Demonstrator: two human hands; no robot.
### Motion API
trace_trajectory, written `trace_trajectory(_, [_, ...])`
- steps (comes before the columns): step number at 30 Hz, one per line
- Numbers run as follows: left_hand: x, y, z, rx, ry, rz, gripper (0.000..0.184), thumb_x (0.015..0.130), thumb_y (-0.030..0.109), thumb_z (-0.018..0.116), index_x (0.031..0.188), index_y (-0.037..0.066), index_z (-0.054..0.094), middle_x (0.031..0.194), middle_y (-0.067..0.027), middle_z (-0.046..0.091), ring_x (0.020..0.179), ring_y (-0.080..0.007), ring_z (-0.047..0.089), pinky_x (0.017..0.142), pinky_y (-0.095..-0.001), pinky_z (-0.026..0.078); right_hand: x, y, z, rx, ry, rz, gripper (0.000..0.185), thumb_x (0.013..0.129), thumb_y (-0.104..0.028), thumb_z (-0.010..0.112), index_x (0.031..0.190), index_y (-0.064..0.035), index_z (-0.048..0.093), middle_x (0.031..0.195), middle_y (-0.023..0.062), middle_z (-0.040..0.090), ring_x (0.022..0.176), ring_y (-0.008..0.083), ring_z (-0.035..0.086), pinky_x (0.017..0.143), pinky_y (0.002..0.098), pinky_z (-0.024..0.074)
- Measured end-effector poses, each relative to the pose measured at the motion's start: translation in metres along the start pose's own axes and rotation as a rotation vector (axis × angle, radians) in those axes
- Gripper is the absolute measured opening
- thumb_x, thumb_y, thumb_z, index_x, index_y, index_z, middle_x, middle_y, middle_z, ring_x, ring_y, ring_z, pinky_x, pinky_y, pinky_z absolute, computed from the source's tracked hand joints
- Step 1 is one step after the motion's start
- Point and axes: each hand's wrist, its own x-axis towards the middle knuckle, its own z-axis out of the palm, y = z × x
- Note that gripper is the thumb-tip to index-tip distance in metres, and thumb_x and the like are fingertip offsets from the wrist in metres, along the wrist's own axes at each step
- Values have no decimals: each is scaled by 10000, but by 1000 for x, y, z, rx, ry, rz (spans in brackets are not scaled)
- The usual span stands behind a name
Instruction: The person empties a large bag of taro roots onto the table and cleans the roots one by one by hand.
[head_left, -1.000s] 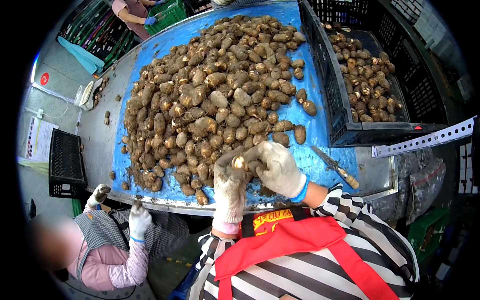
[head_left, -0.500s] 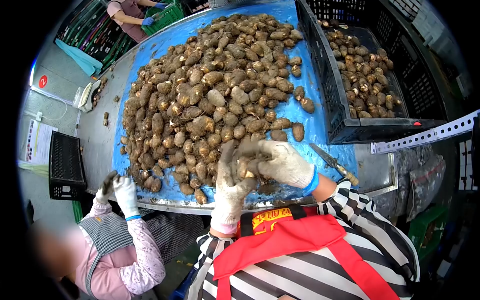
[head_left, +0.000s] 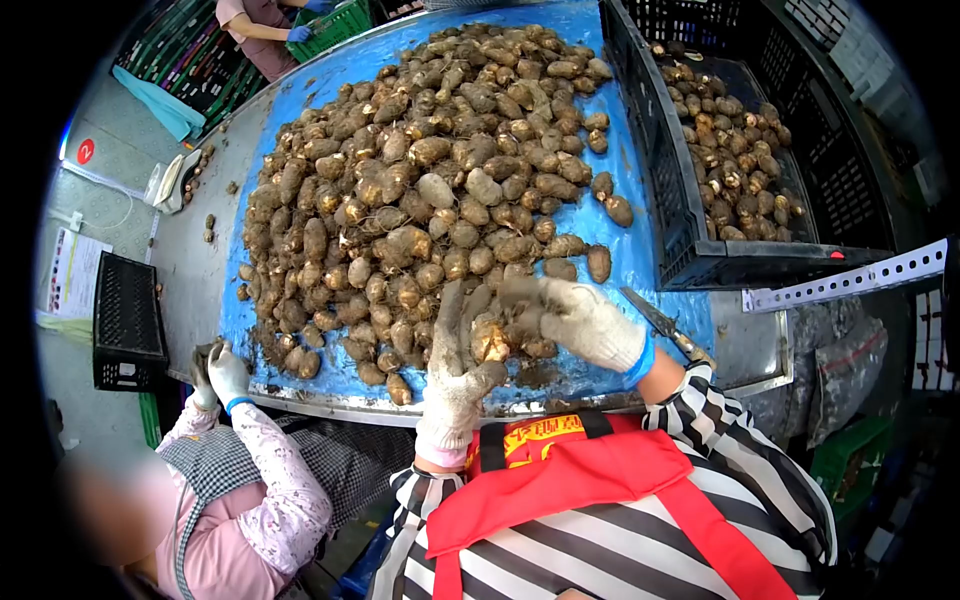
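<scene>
A taro with a pale, peeled-looking end rests in my left hand, between its thumb and raised fingers. The white work glove on that hand is caked with soil. Just to the right, my right hand, gloved too, has its fingers stretched out toward the taro with nothing in them; its fingertips are slightly smeared. Beyond both hands lies a big heap of muddy taros on a blue plastic sheet. A knife with a wooden handle lies right of my right hand.
On the right stands a black crate holding more taros. A co-worker's gloved hands are at the table's left edge, near a black basket. Across the table, another person's blue-gloved hand touches a green crate.
My right hand has moved slightly right, away from my left hand, and its fingers have straightened. The taro now shows more fully in my left hand. The co-worker's hands have lowered a little.
</scene>
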Motion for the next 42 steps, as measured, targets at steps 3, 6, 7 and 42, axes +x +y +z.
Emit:
trace_trajectory(3, [2, -6, -2, 131, -57, 29, 1064, 701, -93, 688, 1616, 106, 183, 1588, -211, 334, 1408, -294, 437, 1075, -348, 461, -4, 1, 18, -286, 97, -284, 359, 863, -80, 669, 1220, -50, 693, 968, 151, 710, 804, 256, 674, 760, 343, 554])
trace_trajectory(6, [1, -4, -1, 216, -87, 12, 1029, 736, -105, 694, 1614, 111, 201, 1578, -200, 350, 1392, -281, 447, 1071, -341, 459, 0, 4, 29, -286, 202, -319, 244, 833, -40, 668, 1072, -48, 720, 962, 119, 718, 821, 293, 690, 760, 377, 556])
trace_trajectory(7, [-1, -3, -1, 232, -91, -5, 1017, 748, -111, 692, 1613, 112, 207, 1574, -197, 355, 1387, -277, 451, 1070, -340, 458, 2, 5, 30, -394, 245, -410, 212, 830, -35, 664, 1033, -49, 722, 956, 113, 719, 828, 304, 693, 764, 387, 556])
trace_trajectory(42, [-4, 9, -2, 117, -58, -158, 1087, 711, -143, 620, 1637, 140, 124, 1575, -178, 364, 1332, -227, 493, 872, -262, 512, 31, 25, 12, -613, 267, -398, 125, 823, -66, 656, 942, -76, 694, 902, 138, 699, 860, 332, 682, 787, 430, 558])
